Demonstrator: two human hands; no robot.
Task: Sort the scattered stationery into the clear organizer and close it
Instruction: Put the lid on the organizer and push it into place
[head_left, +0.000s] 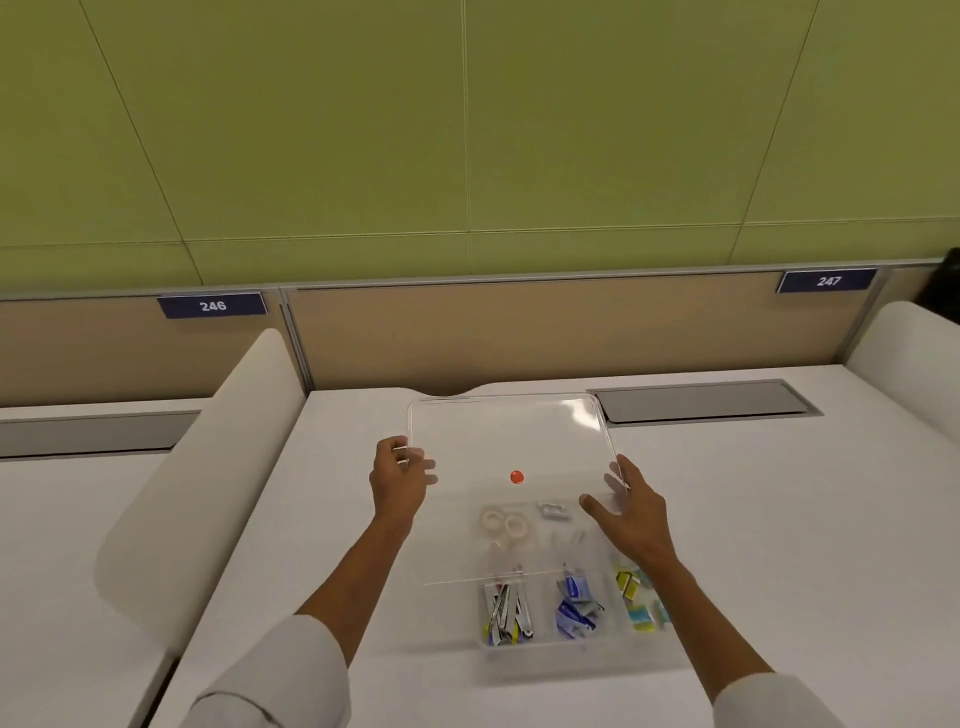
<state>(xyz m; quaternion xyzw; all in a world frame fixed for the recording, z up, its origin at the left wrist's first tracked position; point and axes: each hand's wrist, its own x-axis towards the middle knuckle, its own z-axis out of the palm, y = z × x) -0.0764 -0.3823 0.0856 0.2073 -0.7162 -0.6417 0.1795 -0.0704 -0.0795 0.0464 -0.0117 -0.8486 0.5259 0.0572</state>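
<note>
A clear organizer (582, 656) lies on the white desk, its compartments holding tape rolls (504, 524), a small silver item (554, 510), silver clips (504, 613), blue packets (574, 605) and yellow-teal pieces (639, 597). Above its far half I hold a clear lid (509, 431) with a red dot, tilted over the box. My left hand (397, 480) grips the lid's left edge. My right hand (628, 512) grips the lid's right edge, fingers spread under it.
The white desk (322, 545) has a grey cable hatch (701, 401) at the back right. White curved dividers (208, 467) flank the desk on both sides. A tan back panel carries labels 246 and 247.
</note>
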